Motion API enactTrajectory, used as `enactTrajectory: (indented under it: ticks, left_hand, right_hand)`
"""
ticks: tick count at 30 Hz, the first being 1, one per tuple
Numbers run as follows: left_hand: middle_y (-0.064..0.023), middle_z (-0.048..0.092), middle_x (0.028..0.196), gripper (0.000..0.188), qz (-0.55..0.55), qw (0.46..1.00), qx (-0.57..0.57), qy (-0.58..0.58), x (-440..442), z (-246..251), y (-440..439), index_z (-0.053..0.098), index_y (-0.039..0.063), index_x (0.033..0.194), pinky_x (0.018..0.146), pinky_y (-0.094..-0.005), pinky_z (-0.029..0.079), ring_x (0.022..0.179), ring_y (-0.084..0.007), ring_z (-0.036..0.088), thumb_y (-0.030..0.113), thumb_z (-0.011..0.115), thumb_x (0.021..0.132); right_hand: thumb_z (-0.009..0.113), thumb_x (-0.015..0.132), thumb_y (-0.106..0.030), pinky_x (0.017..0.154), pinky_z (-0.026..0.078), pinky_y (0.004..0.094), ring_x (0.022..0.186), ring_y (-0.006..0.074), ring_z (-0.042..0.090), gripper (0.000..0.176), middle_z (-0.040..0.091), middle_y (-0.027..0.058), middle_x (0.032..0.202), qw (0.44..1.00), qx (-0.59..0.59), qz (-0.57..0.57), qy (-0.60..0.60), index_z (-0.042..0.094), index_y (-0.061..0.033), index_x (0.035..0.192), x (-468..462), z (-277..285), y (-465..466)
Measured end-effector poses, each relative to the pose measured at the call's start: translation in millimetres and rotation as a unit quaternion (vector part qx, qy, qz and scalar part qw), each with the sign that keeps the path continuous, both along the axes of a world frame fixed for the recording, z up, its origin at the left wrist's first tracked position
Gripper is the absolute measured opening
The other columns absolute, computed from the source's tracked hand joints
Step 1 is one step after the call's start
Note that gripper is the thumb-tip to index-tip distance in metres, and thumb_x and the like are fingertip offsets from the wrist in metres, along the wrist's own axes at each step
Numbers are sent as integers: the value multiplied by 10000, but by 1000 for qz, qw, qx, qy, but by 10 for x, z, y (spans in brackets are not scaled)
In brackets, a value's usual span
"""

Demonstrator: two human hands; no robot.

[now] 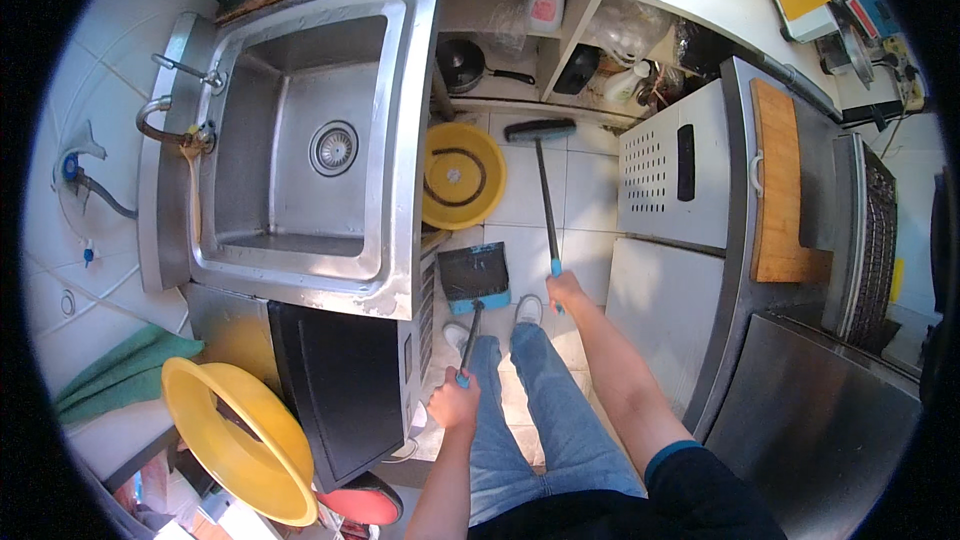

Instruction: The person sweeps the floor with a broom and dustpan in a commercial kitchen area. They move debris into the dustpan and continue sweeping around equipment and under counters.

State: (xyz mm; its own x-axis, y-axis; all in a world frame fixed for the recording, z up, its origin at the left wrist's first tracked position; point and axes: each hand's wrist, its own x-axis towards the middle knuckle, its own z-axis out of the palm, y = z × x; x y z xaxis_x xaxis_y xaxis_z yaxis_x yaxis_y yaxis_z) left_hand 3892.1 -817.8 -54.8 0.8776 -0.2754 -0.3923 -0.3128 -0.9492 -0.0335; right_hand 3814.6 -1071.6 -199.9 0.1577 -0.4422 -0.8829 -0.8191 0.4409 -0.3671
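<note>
My right hand [568,291] is closed around the blue grip of a broom [547,195]. The broom's dark head [539,130] rests on the white floor tiles near the open shelves. In my left hand [453,399] is the blue-tipped handle of a long-handled dustpan [474,274], whose black and blue pan lies in front of my shoes. A yellow plastic basin [491,176] with a coiled brown hose inside stands on the floor beyond the dustpan, partly hidden by the sink edge.
A stainless steel sink [394,165] juts out on the left, above a black-fronted cabinet [341,382]. White cabinet doors [667,315] line the right side. Low shelves ahead hold a black frying pan [460,66] and bottles. Another yellow basin [300,457] leans at lower left.
</note>
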Motion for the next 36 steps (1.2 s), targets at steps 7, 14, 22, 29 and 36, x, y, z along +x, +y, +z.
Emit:
enactTrajectory:
  ticks: [7, 14, 22, 29, 36]
  left_hand:
    - [-179, 615, 596, 239, 14, 1000, -5, 20, 14, 43, -14, 608, 146, 784, 521, -483, 492, 576, -373, 624, 377, 548, 763]
    - [-176, 608, 581, 219, -2, 1000, -1, 18, 2, -2, 23, 592, 155, 793, 494, -490, 483, 559, -374, 619, 370, 558, 769]
    - [-177, 604, 578, 208, 16, 999, -19, 25, 23, 38, -29, 589, 152, 753, 484, -481, 482, 551, -374, 617, 357, 561, 770]
    - [-172, 603, 572, 200, 1, 1000, -6, 2, 0, 29, -9, 590, 164, 748, 491, -475, 480, 542, -370, 613, 361, 562, 766]
    - [-135, 605, 550, 195, 11, 1000, -11, 6, -16, -21, 33, 581, 188, 756, 461, -442, 482, 516, -337, 619, 381, 604, 735]
  right_hand:
    - [577, 860, -235, 305, 286, 338, 306, 153, 362, 322, 437, 46, 501, 989, 39, -142, 4, 463, -34, 636, -1133, 571, -177]
    - [528, 797, -158, 294, 282, 356, 316, 197, 425, 250, 450, 82, 471, 992, -63, -102, 41, 484, -5, 604, -661, 469, -788]
    - [508, 715, -5, 355, 372, 381, 431, 254, 522, 96, 518, 151, 545, 985, 56, -147, -71, 509, 55, 640, 731, -141, -50]
    - [482, 697, -10, 365, 381, 396, 439, 292, 539, 112, 552, 170, 545, 996, 83, -10, -23, 543, 58, 633, 304, -44, 268]
    - [520, 758, -53, 311, 284, 309, 328, 148, 395, 159, 417, 26, 470, 982, 72, -171, -34, 474, -57, 606, -925, 608, -131]
